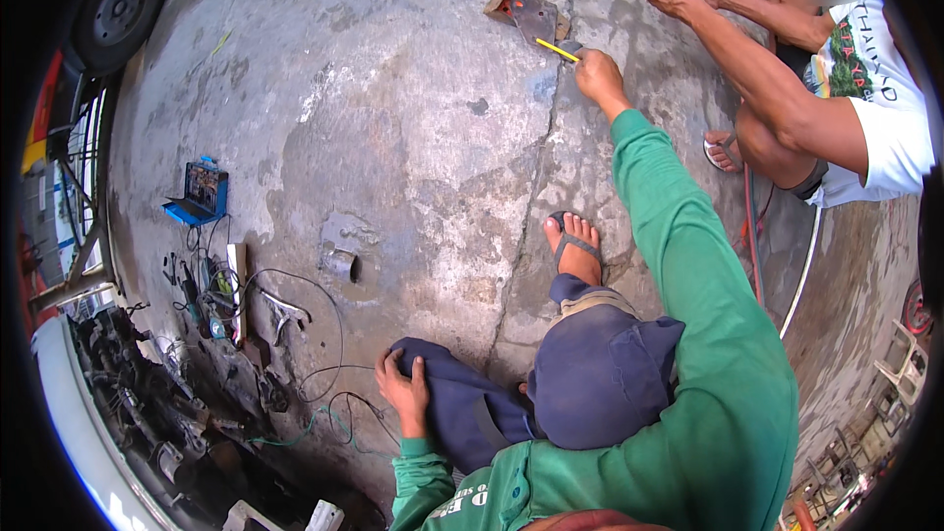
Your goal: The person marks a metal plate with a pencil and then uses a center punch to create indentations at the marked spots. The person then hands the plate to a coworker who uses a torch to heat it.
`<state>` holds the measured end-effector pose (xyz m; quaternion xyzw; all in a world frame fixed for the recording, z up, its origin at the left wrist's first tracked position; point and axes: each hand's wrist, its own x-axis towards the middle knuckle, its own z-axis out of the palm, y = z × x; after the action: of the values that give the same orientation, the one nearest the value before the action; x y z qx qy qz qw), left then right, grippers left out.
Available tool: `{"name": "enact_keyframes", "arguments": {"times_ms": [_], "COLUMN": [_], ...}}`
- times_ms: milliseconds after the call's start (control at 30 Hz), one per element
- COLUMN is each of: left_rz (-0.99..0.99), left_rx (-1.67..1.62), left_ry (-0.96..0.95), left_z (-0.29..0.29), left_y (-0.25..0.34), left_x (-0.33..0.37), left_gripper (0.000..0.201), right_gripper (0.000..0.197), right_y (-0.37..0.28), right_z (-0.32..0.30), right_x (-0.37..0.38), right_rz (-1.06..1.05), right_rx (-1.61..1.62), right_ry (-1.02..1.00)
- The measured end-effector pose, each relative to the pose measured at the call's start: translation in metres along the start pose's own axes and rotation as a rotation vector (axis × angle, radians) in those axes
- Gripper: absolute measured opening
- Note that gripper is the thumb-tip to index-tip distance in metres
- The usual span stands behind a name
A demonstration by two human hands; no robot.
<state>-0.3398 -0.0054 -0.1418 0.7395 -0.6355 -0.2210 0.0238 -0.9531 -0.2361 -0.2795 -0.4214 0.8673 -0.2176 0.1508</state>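
My right hand [601, 79] is stretched far forward, its fingers closed round a thin yellow stick [557, 49] that looks like a pencil or a slim handle. The stick's far end lies over the near edge of a dark, bent metal piece [534, 18] on the concrete, which has an orange-red patch inside. A small dark grey part shows beside the stick; I cannot make out what it belongs to. My left hand [401, 389] rests on my left knee, on the dark blue trousers [454, 403], fingers apart and holding nothing.
A person in a white shirt [875, 88] squats at the right, hands near a slim yellowish item. An open blue case [204, 193], tangled cables and tools lie left. A short metal tube [341, 265] lies mid-floor. Vehicle parts [147, 403] fill the lower left; hoses [755, 236] run right.
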Motion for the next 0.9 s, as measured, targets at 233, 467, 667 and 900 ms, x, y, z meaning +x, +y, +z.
{"name": "enact_keyframes", "arguments": {"times_ms": [233, 467, 667, 900], "left_rz": [-0.059, -0.103, -0.1, -0.099], "left_rx": [0.029, 0.052, 0.035, 0.025], "left_ry": [0.014, 0.016, 0.035, 0.059], "left_z": [0.002, 0.003, 0.0, -0.004], "left_y": [-0.018, -0.023, -0.024, -0.035], "left_x": [-0.007, -0.007, -0.015, -0.029], "left_gripper": [0.042, 0.043, 0.044, 0.043], "right_gripper": [0.025, 0.032, 0.043, 0.04], "right_y": [-0.009, -0.002, 0.013, 0.001], "right_z": [0.003, 0.014, 0.005, -0.054], "right_x": [0.041, 0.057, 0.049, 0.033], "right_rz": [-0.155, -0.08, -0.101, -0.194], "right_rx": [-0.302, -0.16, 0.085, 0.228], "right_ry": [-0.126, -0.134, -0.051, -0.187]}}
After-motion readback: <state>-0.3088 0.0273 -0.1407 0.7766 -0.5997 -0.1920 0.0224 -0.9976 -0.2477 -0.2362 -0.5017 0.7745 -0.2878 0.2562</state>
